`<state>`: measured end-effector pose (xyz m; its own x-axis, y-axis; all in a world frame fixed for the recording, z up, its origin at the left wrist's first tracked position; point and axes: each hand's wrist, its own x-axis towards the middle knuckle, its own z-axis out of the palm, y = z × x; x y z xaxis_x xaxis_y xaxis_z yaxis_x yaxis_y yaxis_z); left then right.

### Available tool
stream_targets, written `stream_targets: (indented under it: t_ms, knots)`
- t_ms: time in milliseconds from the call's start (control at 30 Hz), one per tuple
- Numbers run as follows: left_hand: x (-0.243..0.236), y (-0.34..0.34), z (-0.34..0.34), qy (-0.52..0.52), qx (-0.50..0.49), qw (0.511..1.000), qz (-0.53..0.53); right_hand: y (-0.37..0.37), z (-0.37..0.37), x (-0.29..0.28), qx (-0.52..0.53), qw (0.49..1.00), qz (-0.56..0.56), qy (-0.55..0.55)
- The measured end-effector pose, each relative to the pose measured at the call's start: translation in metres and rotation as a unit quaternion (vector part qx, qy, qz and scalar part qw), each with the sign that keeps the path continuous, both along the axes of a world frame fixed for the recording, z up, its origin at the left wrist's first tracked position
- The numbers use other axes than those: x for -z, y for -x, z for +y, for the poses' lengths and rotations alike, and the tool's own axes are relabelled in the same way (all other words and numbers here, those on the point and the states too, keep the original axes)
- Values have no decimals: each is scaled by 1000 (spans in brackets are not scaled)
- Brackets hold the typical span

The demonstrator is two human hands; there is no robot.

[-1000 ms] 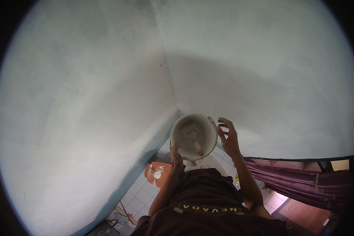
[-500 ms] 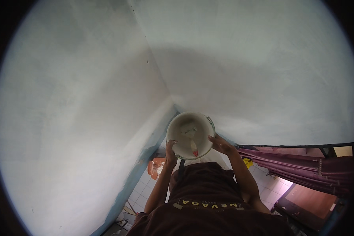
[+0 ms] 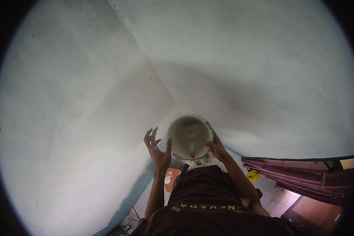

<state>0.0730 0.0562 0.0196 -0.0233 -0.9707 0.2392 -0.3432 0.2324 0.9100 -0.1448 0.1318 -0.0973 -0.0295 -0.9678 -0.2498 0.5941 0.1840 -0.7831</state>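
While the right hand [image 3: 217, 150] has its grip on the bucket [image 3: 177, 138], thumb over the rim, the left hand [image 3: 160, 156] is spread wide just beside it, holding nothing; I cannot tell if its thumb touches. The brush [image 3: 192, 146] lies inside, its handle pointing toward the person, nearer the right thumb. Past the bucket, two walls [image 3: 78, 118] meet.

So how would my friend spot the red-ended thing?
Find the corner where two pale walls meet, then the round whitish bucket below it, held by the right hand. Inside lies a pale tool, probably a brush. Its red end, toward the dark shirt, stands out against the dull bucket.
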Motion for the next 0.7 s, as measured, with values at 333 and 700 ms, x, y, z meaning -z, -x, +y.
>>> stream_targets:
  t_ms: [333,700]
  knots:
    - [14,62,16,-127,191,887,-401,-6,-4,9,70,994,72,48]
    - [1,90,2,-160,211,886,-381,11,4,11,79,996,9,-39]
